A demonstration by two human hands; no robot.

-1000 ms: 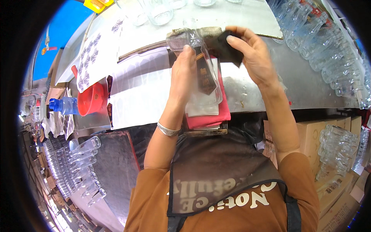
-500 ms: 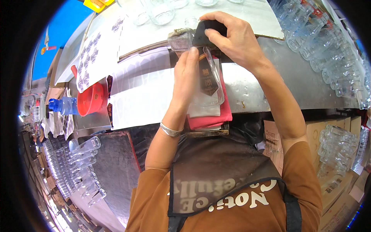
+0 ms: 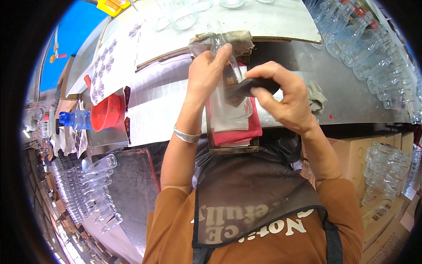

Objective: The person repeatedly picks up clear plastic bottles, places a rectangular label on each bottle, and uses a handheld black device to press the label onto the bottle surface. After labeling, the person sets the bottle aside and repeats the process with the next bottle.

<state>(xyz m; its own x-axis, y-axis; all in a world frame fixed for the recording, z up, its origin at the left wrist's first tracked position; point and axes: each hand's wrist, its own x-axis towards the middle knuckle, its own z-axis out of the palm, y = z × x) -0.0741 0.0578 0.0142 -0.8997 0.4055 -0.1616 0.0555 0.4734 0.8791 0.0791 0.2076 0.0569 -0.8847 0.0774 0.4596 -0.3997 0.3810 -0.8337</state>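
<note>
Upper centre: left hand (image 3: pixel 205 72) clamped on glass bottle (image 3: pixel 240 111), right hand (image 3: pixel 285 100) pinching black pad (image 3: pixel 261 84). Glass probably slippy, breakable; shoulder's safest grip.

A clear, dark-labelled bottle (image 3: pixel 238 111) lies over folded cloth (image 3: pixel 233 138), a black pad (image 3: pixel 265 84) across it.

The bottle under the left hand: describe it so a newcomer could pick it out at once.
At the grey worktable's near edge, find the red cloth. Over it lies a clear bottle, under the left hand. Its dark label sets it apart from the bottles piled at right.
</note>
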